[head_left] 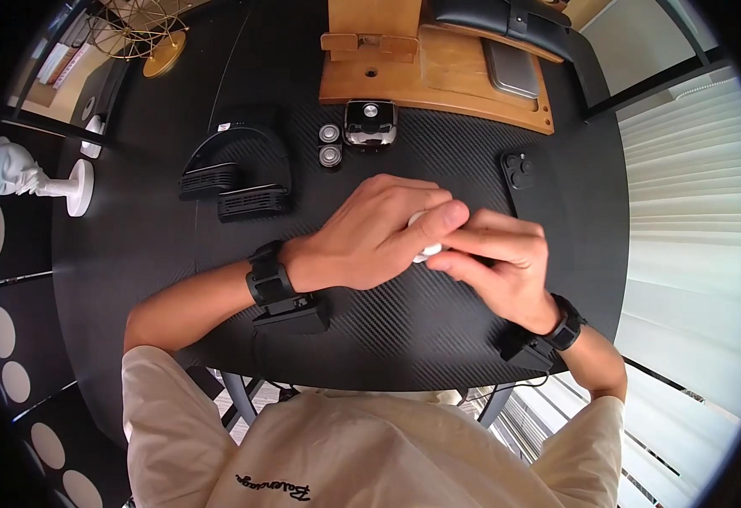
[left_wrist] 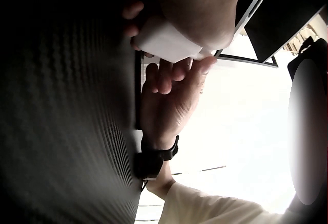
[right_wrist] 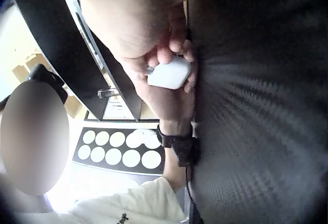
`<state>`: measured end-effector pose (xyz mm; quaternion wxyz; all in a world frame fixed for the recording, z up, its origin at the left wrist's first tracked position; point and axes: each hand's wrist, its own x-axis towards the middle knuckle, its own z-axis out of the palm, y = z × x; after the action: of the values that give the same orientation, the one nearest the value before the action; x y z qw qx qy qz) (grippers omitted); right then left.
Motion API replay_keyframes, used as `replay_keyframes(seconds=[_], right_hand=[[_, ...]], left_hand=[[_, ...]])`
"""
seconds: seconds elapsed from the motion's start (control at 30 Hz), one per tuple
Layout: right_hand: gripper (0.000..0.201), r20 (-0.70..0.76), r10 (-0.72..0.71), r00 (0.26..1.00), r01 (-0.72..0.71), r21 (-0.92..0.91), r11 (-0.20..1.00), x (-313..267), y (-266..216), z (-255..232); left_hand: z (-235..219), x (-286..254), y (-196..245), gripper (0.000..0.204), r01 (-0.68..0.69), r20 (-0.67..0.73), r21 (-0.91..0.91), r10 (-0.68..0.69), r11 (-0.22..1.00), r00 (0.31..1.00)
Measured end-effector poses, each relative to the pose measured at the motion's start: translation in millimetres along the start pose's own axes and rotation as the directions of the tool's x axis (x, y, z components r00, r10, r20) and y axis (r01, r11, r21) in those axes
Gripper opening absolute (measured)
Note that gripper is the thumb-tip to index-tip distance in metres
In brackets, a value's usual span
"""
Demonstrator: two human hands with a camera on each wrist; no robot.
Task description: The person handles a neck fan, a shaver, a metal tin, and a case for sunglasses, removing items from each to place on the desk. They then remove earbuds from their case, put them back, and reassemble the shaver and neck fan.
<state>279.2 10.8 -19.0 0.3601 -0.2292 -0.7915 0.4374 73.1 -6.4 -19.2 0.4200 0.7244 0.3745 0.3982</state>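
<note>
Both hands meet over the black desk, around a small white rounded case that looks like an earbud case (head_left: pixel 429 251). My left hand (head_left: pixel 375 233) grips it with the thumb along the top, hiding most of it in the head view. In the right wrist view the smooth white side of the case (right_wrist: pixel 169 74) lies against the left palm, with fingers curled about it. My right hand (head_left: pixel 504 258) pinches the case's right end with thumb and bent fingers. From the left wrist, the right fingertips (left_wrist: pixel 165 83) show right at the lower edge of the white case (left_wrist: pixel 166 39).
Ahead on the desk (head_left: pixel 370 330) are a black neck fan (head_left: pixel 252 201), a shiny shaver body (head_left: pixel 370 131) and its round heads (head_left: pixel 330 146). A black phone-like device (head_left: pixel 518 172) lies to the right. Farther back stands a wooden organizer (head_left: pixel 451 80) with a silver box (head_left: pixel 511 69).
</note>
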Motion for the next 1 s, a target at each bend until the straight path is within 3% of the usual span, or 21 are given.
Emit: replay_keyframes(seconds=[0.07, 0.17, 0.27, 0.33, 0.43, 0.47, 0.53, 0.67, 0.73, 1.0], right_hand=[[0.029, -0.027, 0.046, 0.999, -0.045, 0.052, 0.998, -3, 1, 5], [0.027, -0.068, -0.012, 0.998, 0.010, -0.032, 0.999, 1, -2, 4], [0.028, -0.046, 0.069, 0.997, -0.067, 0.044, 0.997, 0, 0, 2], [0.029, -0.072, 0.093, 0.993, -0.080, 0.166, 0.983, 0, 2, 5], [0.030, -0.051, 0.169, 0.984, -0.154, 0.221, 0.963, 0, 3, 5], [0.030, -0.050, 0.171, 0.984, -0.156, 0.221, 0.963, 0, 2, 4], [0.031, 0.000, 0.035, 0.999, -0.035, 0.109, 0.993, 3, 1, 2], [0.032, 0.092, 0.024, 0.995, -0.027, 0.038, 0.999, 4, -5, 1], [0.034, 0.121, 0.132, 0.984, -0.147, 0.129, 0.981, 4, -4, 1], [0.033, 0.137, 0.084, 0.987, -0.096, 0.080, 0.992, 4, -3, 1]], left_hand=[[2, 0, -1, 0.052, -0.027, 0.021, 0.035, 0.026, 0.999, 0.999], [2, 0, -1, 0.055, -0.008, -0.053, -0.041, 0.006, 0.999, 0.999], [-2, 1, -3, 0.067, 0.055, 0.011, 0.015, -0.055, 0.998, 0.998], [-4, 0, 2, 0.073, 0.176, 0.037, -0.061, -0.174, 0.983, 0.984], [-7, 0, -1, 0.079, 0.232, 0.060, -0.043, -0.229, 0.972, 0.972], [-8, 0, 1, 0.079, 0.233, 0.060, -0.045, -0.230, 0.972, 0.971], [-10, 1, 4, 0.081, 0.238, 0.086, -0.059, -0.233, 0.969, 0.969], [-7, -1, -7, 0.081, 0.232, 0.064, -0.041, -0.229, 0.972, 0.971], [-7, -1, -6, 0.080, 0.233, 0.066, -0.061, -0.229, 0.971, 0.971], [-7, 0, -4, 0.079, 0.224, 0.092, -0.068, -0.218, 0.972, 0.972]])
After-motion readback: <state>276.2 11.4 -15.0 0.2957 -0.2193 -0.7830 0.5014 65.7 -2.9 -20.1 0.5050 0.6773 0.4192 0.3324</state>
